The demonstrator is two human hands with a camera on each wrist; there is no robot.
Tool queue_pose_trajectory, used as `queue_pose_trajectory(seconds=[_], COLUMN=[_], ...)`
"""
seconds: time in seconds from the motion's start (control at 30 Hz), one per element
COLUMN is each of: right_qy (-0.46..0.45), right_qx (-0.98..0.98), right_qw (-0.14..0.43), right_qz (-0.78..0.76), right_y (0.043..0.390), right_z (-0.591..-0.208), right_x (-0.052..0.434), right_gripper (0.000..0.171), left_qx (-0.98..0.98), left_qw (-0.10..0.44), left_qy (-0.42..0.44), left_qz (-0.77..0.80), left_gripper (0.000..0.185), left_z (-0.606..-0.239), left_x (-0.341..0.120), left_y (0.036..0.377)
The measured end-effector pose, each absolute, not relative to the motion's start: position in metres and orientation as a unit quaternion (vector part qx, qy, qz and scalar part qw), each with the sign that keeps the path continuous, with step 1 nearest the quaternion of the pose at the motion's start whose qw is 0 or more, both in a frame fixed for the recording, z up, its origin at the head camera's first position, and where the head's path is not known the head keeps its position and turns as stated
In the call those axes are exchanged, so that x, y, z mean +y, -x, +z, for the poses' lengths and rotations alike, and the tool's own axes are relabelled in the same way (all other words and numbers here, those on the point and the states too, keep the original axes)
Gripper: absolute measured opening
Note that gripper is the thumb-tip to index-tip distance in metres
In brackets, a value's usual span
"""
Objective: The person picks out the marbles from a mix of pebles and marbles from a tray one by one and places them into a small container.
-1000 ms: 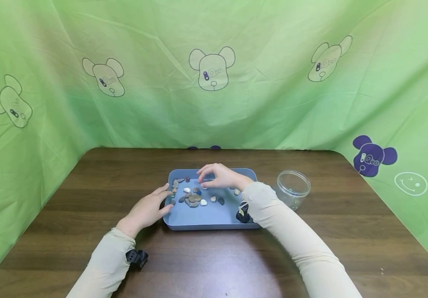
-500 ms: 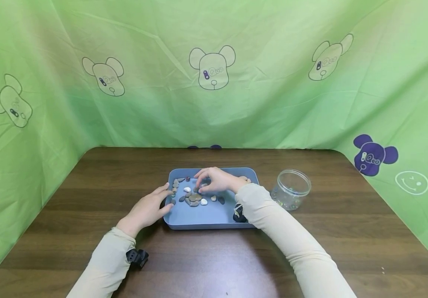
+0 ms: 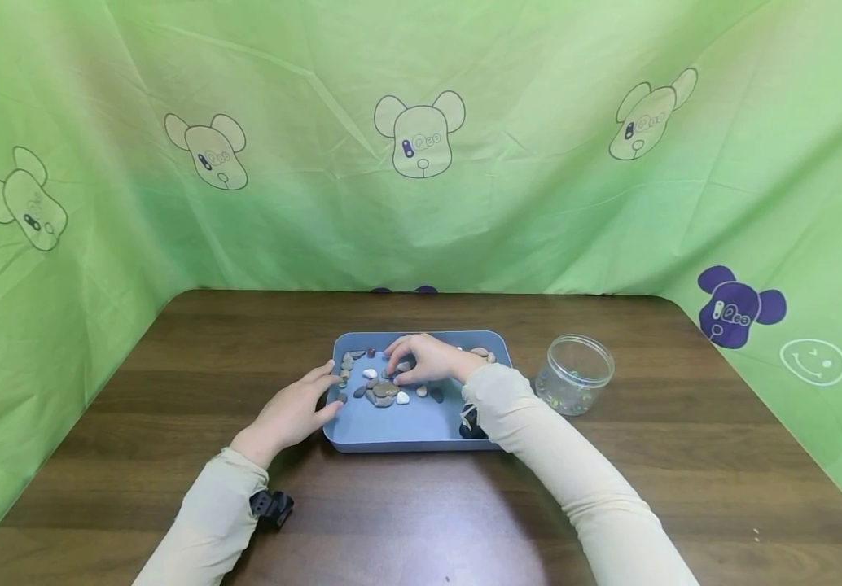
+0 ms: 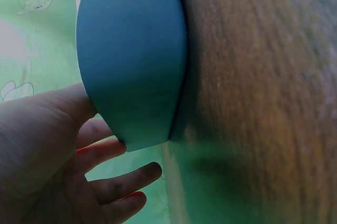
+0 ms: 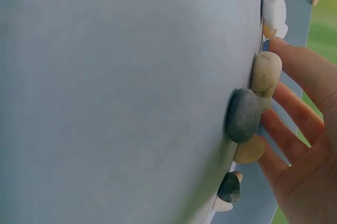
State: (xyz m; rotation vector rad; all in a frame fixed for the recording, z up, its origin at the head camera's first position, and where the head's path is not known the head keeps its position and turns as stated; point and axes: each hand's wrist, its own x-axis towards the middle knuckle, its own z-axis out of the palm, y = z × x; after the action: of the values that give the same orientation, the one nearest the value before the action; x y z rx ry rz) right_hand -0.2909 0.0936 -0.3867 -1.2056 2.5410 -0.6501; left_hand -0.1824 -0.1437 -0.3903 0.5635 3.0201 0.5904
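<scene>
A blue tray [image 3: 414,443] on a dark wooden table holds several small pebbles [image 3: 383,391]. My left hand [image 3: 292,415] rests against the tray's left wall, and the left wrist view shows its straight fingers [image 4: 121,184] beside the tray's outer side [image 4: 131,60]. My right hand [image 3: 424,358] reaches into the tray over the pebbles. In the right wrist view its fingers [image 5: 295,71] touch a tan pebble [image 5: 266,71] next to a dark grey pebble [image 5: 242,116]; no pebble is plainly pinched. Its thumb is hidden.
A clear plastic jar [image 3: 575,374] with a few small things at its bottom stands right of the tray. Green cloth with bear prints [image 3: 421,134] walls the table at the back and both sides. A few more pebbles [image 3: 483,353] lie in the tray's far right corner.
My right hand has slid left and toward me inside the tray, down onto the pebble cluster. The left hand has stayed at the tray's left wall.
</scene>
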Motion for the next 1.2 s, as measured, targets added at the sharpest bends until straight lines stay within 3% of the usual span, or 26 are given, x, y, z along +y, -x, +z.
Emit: queue_pose_trajectory(seconds=[1.2], right_qy=[0.408], right_qx=[0.868], right_qw=[0.086], right_qz=[-0.271], right_y=[0.288], right_z=[-0.364], right_x=[0.116], right_gripper=[0.016], left_qx=[0.964], left_qw=[0.005], left_qy=[-0.18], left_qz=[0.195], left_gripper=[0.044], left_z=[-0.39], left_x=[-0.144], left_y=[0.181])
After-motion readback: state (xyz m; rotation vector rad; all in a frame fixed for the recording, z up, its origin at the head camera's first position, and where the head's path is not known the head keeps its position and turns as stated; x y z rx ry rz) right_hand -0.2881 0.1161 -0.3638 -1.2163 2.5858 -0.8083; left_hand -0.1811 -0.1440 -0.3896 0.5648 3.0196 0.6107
